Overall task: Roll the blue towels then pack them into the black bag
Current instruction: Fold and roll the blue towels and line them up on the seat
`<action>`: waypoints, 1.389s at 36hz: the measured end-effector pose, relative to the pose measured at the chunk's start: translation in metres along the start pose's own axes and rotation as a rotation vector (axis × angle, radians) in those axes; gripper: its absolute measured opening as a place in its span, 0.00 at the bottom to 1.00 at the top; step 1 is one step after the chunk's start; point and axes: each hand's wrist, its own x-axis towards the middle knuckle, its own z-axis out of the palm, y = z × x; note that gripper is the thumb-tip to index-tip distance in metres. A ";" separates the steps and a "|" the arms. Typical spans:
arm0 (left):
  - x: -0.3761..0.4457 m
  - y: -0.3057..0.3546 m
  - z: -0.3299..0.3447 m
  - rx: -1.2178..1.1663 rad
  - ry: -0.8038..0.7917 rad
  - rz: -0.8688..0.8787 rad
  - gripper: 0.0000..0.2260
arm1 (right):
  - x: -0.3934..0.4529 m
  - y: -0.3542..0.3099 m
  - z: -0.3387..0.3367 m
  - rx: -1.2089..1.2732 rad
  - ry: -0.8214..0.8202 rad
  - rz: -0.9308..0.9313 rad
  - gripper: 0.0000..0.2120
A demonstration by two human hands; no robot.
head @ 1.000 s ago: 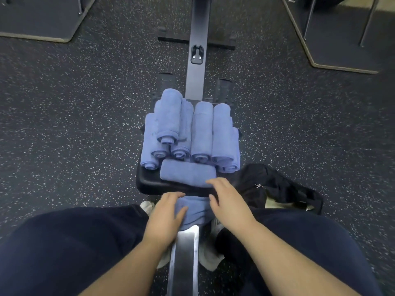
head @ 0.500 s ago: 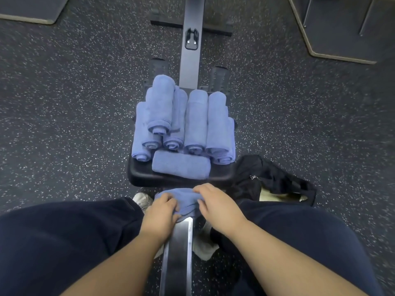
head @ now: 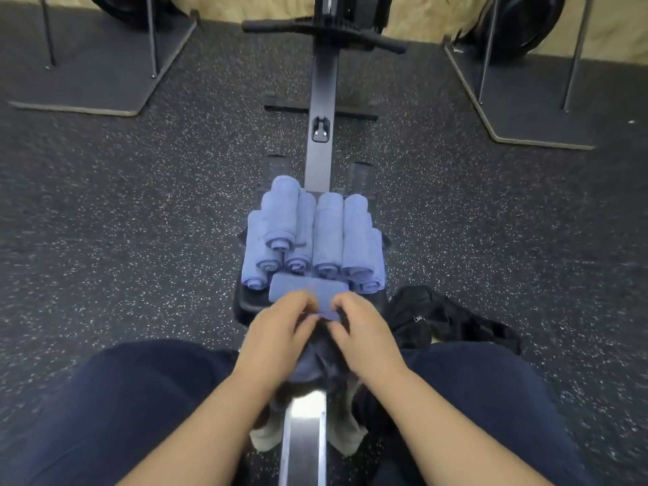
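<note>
Towel in hand (head: 324,312): a blue towel pinched at its top edge between both hands, the rest hanging toward 6 o'clock over the rail (head: 304,440); motion blur hides its folds.
Left hand (head: 277,331): fingers curled, pinching the towel edge.
Right hand (head: 364,331): fingers curled, pinching likewise; both equally near.
Long axis: the held edge runs 9 to 3.
Rolled towels (head: 312,236): stacked on the seat (head: 245,303) at 12, axes running 12 to 6, one crosswise in front.
Black bag (head: 452,319): on the floor at 3, nearer the right hand.
</note>
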 end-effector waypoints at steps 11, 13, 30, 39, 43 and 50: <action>-0.033 0.073 -0.042 -0.147 0.266 0.154 0.13 | -0.040 -0.064 -0.061 0.010 0.371 -0.248 0.09; -0.039 0.084 -0.050 -0.165 0.307 0.185 0.14 | -0.050 -0.076 -0.070 0.026 0.397 -0.253 0.09; -0.060 0.132 -0.115 -0.083 0.502 0.299 0.13 | -0.099 -0.134 -0.155 0.153 0.567 -0.089 0.07; -0.062 0.119 -0.133 -0.061 0.519 0.150 0.10 | -0.111 -0.133 -0.177 0.249 0.668 0.037 0.06; -0.062 0.110 -0.137 -0.027 0.526 0.070 0.09 | -0.115 -0.133 -0.182 0.284 0.721 0.070 0.05; -0.061 0.108 -0.141 -0.118 0.473 0.028 0.06 | -0.116 -0.130 -0.187 0.309 0.713 0.091 0.06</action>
